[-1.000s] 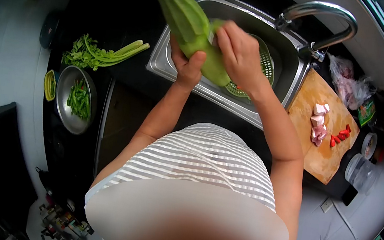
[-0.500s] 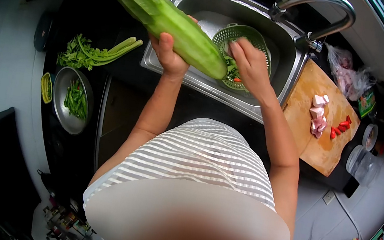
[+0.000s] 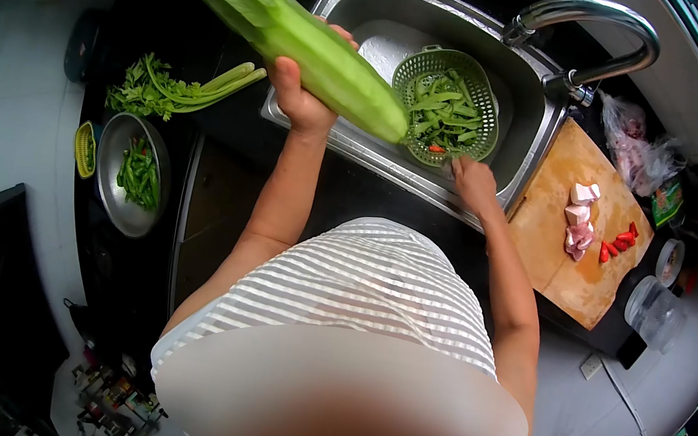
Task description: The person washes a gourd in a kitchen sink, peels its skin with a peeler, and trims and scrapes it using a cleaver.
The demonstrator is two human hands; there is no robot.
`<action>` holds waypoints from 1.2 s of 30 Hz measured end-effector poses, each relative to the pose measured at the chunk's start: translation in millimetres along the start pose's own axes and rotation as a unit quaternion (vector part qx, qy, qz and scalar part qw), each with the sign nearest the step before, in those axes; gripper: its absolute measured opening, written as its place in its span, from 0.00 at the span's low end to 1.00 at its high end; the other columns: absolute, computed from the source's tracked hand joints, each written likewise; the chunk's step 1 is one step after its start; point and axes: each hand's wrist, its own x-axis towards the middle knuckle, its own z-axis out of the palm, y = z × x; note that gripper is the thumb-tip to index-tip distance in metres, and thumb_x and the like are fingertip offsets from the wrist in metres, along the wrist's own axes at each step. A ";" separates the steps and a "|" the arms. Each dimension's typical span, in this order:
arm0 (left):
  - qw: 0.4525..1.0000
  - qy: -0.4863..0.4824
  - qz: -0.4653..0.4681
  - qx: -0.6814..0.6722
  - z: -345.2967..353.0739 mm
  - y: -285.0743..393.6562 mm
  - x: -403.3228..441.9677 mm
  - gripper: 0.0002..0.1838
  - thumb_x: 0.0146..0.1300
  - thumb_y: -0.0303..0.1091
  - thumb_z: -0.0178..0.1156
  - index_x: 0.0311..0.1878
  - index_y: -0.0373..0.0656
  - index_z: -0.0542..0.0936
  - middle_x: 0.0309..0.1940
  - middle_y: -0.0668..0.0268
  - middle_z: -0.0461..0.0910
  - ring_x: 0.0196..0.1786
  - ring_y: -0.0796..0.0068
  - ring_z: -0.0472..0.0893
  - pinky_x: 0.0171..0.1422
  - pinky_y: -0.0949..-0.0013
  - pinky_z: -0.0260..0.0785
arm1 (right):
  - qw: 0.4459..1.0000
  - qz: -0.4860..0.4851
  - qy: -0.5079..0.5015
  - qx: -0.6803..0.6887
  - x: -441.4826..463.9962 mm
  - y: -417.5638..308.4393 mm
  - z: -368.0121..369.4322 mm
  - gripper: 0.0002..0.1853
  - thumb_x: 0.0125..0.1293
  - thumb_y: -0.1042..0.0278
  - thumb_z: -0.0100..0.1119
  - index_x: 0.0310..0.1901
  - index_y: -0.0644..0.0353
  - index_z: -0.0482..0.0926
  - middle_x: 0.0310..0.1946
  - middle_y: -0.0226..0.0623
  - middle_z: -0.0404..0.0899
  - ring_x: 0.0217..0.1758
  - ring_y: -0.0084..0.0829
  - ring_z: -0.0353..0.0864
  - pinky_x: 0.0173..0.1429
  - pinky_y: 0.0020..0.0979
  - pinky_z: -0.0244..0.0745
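My left hand is wrapped round a long green gourd, its thumb along the near side. The stem end points to the upper left and looks darker and ridged; the other end is paler and smooth, as if peeled. That end hangs over the left edge of a green colander in the sink. Green peel strips and a bit of orange-red lie inside the colander. Just off its lower rim is my right hand, fingers closed; a small blurred thing shows at the fingertips, too unclear to name.
A steel sink with a curved faucet lies ahead. Right of it, a cutting board bears pale meat pieces and red peppers. Celery and a steel bowl of green pieces are at left.
My right hand has moved down from over the colander to beside its lower rim, uncovering the peel strips. The gourd stays in my left hand, nearly unmoved.
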 end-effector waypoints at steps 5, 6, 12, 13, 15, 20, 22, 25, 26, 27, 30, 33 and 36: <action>0.992 -0.080 -0.008 -0.095 19.0 -9.7 -11.9 0.32 0.54 0.55 0.55 0.51 0.35 0.63 0.41 0.55 0.69 0.39 0.62 0.74 0.42 0.63 0.70 | 0.899 -0.209 0.136 0.360 8.0 -121.0 -120.4 0.13 0.63 0.65 0.45 0.27 0.66 0.68 0.18 0.35 0.65 0.22 0.26 0.64 0.28 0.27 0.61; 0.992 -0.082 -0.014 -0.091 24.3 -7.3 -15.7 0.32 0.54 0.53 0.56 0.52 0.36 0.63 0.42 0.55 0.69 0.40 0.61 0.73 0.42 0.63 0.70 | 0.870 -0.251 0.148 0.399 7.0 -144.9 -142.7 0.12 0.63 0.66 0.44 0.27 0.66 0.68 0.18 0.32 0.63 0.22 0.22 0.61 0.27 0.25 0.61; 0.999 -0.032 0.038 -0.010 25.8 -0.7 -22.6 0.33 0.53 0.48 0.59 0.56 0.39 0.60 0.44 0.58 0.70 0.44 0.66 0.73 0.45 0.66 0.69 | 0.819 -0.456 0.305 0.169 28.1 -188.8 -156.1 0.09 0.60 0.67 0.45 0.29 0.64 0.71 0.22 0.43 0.69 0.26 0.43 0.72 0.30 0.38 0.66; 0.999 -0.027 0.041 -0.009 25.7 -0.4 -20.5 0.33 0.53 0.48 0.59 0.56 0.39 0.60 0.44 0.58 0.70 0.44 0.66 0.73 0.45 0.66 0.69 | 0.845 -0.422 0.266 0.192 25.3 -182.9 -150.3 0.09 0.59 0.67 0.45 0.29 0.63 0.71 0.22 0.43 0.68 0.26 0.43 0.72 0.30 0.38 0.66; 0.998 -0.031 0.038 0.027 26.2 1.4 -19.9 0.34 0.56 0.49 0.54 0.59 0.38 0.58 0.50 0.55 0.66 0.49 0.62 0.70 0.55 0.60 0.64 | 0.888 -0.359 0.196 0.211 20.8 -160.9 -125.3 0.09 0.60 0.67 0.44 0.29 0.63 0.71 0.23 0.44 0.69 0.27 0.45 0.72 0.31 0.39 0.66; 0.999 -0.014 0.044 0.017 14.4 -3.8 -5.3 0.33 0.57 0.57 0.49 0.54 0.37 0.62 0.42 0.55 0.69 0.43 0.63 0.72 0.46 0.60 0.67 | 0.986 -0.108 0.011 0.123 21.3 -34.6 -4.1 0.13 0.62 0.62 0.42 0.32 0.63 0.72 0.31 0.51 0.74 0.35 0.52 0.72 0.38 0.44 0.66; 1.000 -0.009 0.007 -0.023 6.0 1.0 4.6 0.34 0.57 0.59 0.47 0.54 0.37 0.63 0.43 0.55 0.69 0.44 0.62 0.72 0.46 0.60 0.68 | 0.996 -0.046 0.003 0.075 -5.3 -7.3 9.4 0.16 0.62 0.59 0.41 0.30 0.63 0.74 0.28 0.52 0.75 0.35 0.52 0.73 0.41 0.46 0.66; 0.995 0.034 -0.047 -0.079 6.6 6.5 8.0 0.34 0.57 0.62 0.44 0.55 0.41 0.64 0.46 0.57 0.69 0.46 0.60 0.72 0.46 0.61 0.67 | 0.998 -0.033 -0.006 0.046 -9.9 2.2 1.4 0.16 0.62 0.59 0.41 0.31 0.63 0.74 0.27 0.52 0.75 0.35 0.52 0.73 0.40 0.45 0.66; 0.984 0.023 -0.082 -0.156 4.1 2.9 5.6 0.35 0.56 0.62 0.45 0.55 0.40 0.64 0.47 0.58 0.68 0.45 0.62 0.72 0.44 0.61 0.69 | 0.998 -0.032 -0.004 0.049 -5.7 -1.0 -2.7 0.16 0.62 0.59 0.41 0.31 0.63 0.74 0.27 0.52 0.75 0.35 0.52 0.73 0.40 0.45 0.66; 0.965 0.011 -0.118 -0.233 2.5 -1.2 2.7 0.36 0.56 0.62 0.47 0.55 0.39 0.63 0.47 0.60 0.68 0.45 0.63 0.73 0.42 0.62 0.71 | 0.990 -0.052 0.023 0.125 1.2 -20.3 -22.4 0.16 0.62 0.59 0.42 0.30 0.64 0.74 0.26 0.51 0.74 0.33 0.51 0.73 0.38 0.43 0.66; 0.959 -0.041 -0.131 -0.250 6.7 -5.8 -4.6 0.35 0.50 0.55 0.56 0.53 0.37 0.63 0.45 0.62 0.67 0.45 0.65 0.70 0.45 0.63 0.68 | 0.946 -0.136 0.088 0.281 10.0 -94.5 -91.0 0.15 0.61 0.61 0.44 0.27 0.67 0.72 0.22 0.51 0.72 0.28 0.49 0.72 0.33 0.39 0.64; 0.959 -0.065 -0.144 -0.233 14.8 1.3 -9.7 0.33 0.44 0.45 0.61 0.51 0.36 0.64 0.41 0.63 0.67 0.44 0.68 0.69 0.49 0.64 0.66 | 0.896 -0.251 0.149 0.335 17.9 -152.8 -134.6 0.14 0.64 0.63 0.45 0.28 0.67 0.69 0.18 0.41 0.66 0.20 0.28 0.62 0.27 0.29 0.61; 0.973 -0.060 -0.157 -0.155 14.9 9.2 -14.0 0.32 0.43 0.37 0.62 0.52 0.36 0.64 0.40 0.61 0.68 0.43 0.69 0.71 0.48 0.66 0.67 | 0.880 -0.306 0.190 0.309 23.5 -196.2 -161.5 0.14 0.63 0.63 0.45 0.27 0.66 0.70 0.18 0.45 0.68 0.23 0.39 0.66 0.29 0.34 0.63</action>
